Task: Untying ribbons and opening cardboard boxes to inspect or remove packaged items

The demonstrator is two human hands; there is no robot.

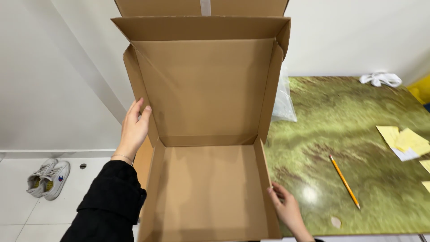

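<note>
A brown cardboard mailer box (208, 192) stands open at the left edge of a green marbled table (358, 116), its lid raised upright and its inside empty. My left hand (134, 127) lies flat against the outside of the lid's left side flap, fingers pointing up. My right hand (284, 206) touches the outside of the box's right wall near the front, fingers curled on the cardboard. A black sleeve covers my left forearm.
A yellow pencil (344, 181) lies on the table right of the box. Yellow paper notes (405, 141) sit at the right edge. A clear plastic bag (283, 98) is behind the box, a white cloth (380, 79) at the back. White sneakers (48, 178) stand on the floor, left.
</note>
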